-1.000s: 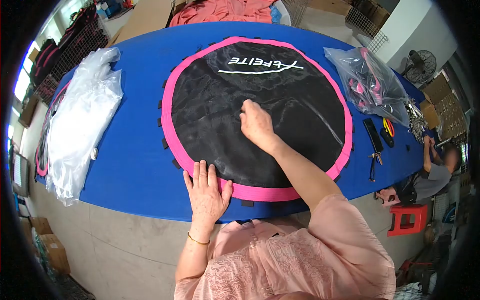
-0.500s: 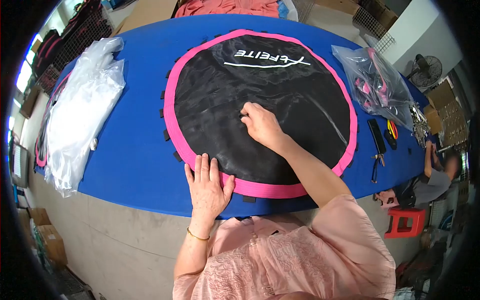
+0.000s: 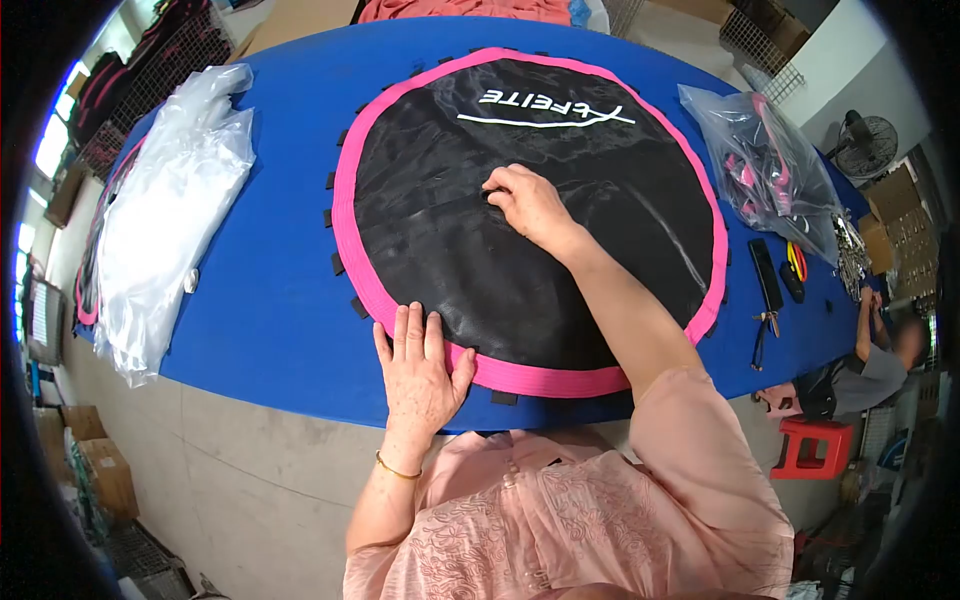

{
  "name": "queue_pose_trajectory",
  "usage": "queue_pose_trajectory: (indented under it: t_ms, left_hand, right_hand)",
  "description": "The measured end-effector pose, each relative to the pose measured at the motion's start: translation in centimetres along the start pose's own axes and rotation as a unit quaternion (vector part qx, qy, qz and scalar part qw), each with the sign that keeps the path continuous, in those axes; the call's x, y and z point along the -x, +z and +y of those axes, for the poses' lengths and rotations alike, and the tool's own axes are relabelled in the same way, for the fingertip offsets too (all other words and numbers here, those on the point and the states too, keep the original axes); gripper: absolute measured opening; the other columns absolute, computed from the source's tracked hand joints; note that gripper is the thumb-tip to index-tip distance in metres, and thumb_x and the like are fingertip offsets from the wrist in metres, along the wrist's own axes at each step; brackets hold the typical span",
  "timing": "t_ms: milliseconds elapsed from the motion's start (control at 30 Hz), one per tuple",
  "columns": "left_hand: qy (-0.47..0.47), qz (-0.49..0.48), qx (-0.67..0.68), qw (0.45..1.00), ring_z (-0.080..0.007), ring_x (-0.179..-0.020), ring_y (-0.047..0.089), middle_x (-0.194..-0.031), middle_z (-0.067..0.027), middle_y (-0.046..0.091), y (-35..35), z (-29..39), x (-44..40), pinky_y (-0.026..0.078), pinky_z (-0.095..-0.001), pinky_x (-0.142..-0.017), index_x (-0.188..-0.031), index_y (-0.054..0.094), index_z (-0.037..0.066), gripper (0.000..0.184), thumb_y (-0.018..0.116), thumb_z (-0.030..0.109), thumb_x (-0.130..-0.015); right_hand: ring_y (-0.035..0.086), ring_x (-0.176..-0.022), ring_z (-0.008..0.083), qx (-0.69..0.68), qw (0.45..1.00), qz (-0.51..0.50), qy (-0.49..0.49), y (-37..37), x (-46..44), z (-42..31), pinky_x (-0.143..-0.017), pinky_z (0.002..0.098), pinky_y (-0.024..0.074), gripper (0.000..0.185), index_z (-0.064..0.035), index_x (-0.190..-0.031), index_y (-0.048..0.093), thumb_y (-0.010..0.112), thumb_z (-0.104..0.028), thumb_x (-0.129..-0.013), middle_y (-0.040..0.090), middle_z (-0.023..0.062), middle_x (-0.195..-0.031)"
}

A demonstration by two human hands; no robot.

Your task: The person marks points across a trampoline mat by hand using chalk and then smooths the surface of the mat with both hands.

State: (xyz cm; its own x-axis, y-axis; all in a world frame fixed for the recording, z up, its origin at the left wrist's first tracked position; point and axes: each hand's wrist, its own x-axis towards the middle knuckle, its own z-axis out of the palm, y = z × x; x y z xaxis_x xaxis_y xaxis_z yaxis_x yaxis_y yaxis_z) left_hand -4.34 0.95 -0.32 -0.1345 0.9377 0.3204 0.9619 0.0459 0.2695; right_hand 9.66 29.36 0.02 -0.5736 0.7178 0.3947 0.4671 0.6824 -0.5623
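A round black mat (image 3: pixel 450 240) with a pink border and white lettering near its far edge lies on the blue table. My left hand (image 3: pixel 420 368) rests flat on the near-left part of the pink border, fingers spread, with nothing in it. Over the middle of the mat, my right hand (image 3: pixel 532 205) is closed, its thumb and fingers pinched together at the black fabric. What sits between those fingertips is too small and dark to make out. Short black tabs stick out around the mat's edge.
Clear plastic bags (image 3: pixel 185 210) lie at the table's left. On the right are a bag with pink parts (image 3: pixel 765 175), a black phone-like object (image 3: pixel 765 273), a yellow-red handled tool (image 3: pixel 795 270) and metal pieces (image 3: pixel 852 255). Beyond are a person (image 3: pixel 865 380) and a red stool (image 3: pixel 812 448).
My right hand has moved slightly away from my body over the mat, staying closed. My left hand keeps its place on the border. The whole view has shifted a little.
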Motion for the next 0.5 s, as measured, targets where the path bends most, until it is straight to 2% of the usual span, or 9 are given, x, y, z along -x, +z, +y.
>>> queue_pose_trajectory:
  t_ms: [133, 267, 500]
  left_hand:
    - [-0.003, -0.001, 0.001, 1.000, -0.0439, -0.147, 0.046, -0.150, -0.0289, 0.056, -0.2, 0.1, -0.1, 0.025, -0.0670, -0.125, -0.137, 0.064, -0.006, 0.067, 0.070, 0.046, -0.096]
    - [-0.002, -0.005, 0.000, 1.000, -0.0443, -0.148, 0.046, -0.150, -0.0291, 0.056, -0.2, 0.1, -0.1, 0.025, -0.0673, -0.125, -0.138, 0.063, -0.007, 0.068, 0.070, 0.046, -0.096]
    - [0.003, -0.012, -0.011, 1.000, -0.0444, -0.149, 0.045, -0.152, -0.0293, 0.055, -0.1, 0.0, 0.0, 0.025, -0.0677, -0.125, -0.138, 0.062, -0.006, 0.068, 0.070, 0.046, -0.096]
  right_hand:
    - [0.071, -0.096, 0.0342, -0.014, 0.996, -0.065, -0.051, -1.8, 1.0, 0.2, -0.084, 0.0420, 0.0565, 0.012, -0.0039, -0.104, 0.072, 0.074, -0.009, -0.093, 0.071, 0.0136, -0.101]
    - [0.070, -0.097, 0.0350, -0.027, 0.989, -0.131, -0.059, -4.0, 3.3, -0.9, -0.084, 0.0426, 0.0562, 0.012, -0.0033, -0.104, 0.072, 0.072, -0.008, -0.093, 0.071, 0.0138, -0.099]
    - [0.070, -0.098, 0.0364, -0.026, 0.994, -0.073, -0.080, -2.9, 2.7, -0.3, -0.084, 0.0442, 0.0561, 0.012, -0.0034, -0.104, 0.069, 0.072, -0.009, -0.094, 0.070, 0.0145, -0.099]
